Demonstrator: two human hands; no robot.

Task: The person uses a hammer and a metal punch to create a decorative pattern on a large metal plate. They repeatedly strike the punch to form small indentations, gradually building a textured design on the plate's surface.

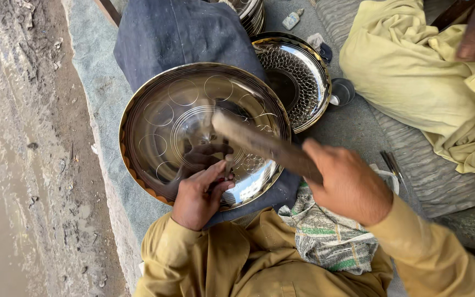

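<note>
While the left hand (198, 193) pinches a small metal punch (227, 169) upright against the big shiny round tray (155, 132), the right hand (347, 184) is clenched round the handle end of a wooden mallet (262, 146), whose blurred head hangs above the punch. The tray lies tilted on a dark blue cloth (177, 30) over the person's lap, its face marked with scribed circles and a patch of finished pattern close to the punch.

To my eye the risk is a blow landing off centre: the left fingers sit right next to the punch tip, so a glancing strike could catch them, or the punch could skid on the polished metal and scar a plain part of the tray. The tray rests on soft cloth with nothing visible pinning it, so it might shift under a hard hit.

A second tray (298, 77), already covered in dense pattern, lies just beyond the first on a grey mat (353, 124), with a small dark cup (342, 91) beside it and thin tools (391, 165) further right. A folded striped cloth (331, 236) rests on the person's knee. Another person in pale yellow clothing (413, 71) sits at the upper right. Bare wet ground (23, 154) runs along the left.
</note>
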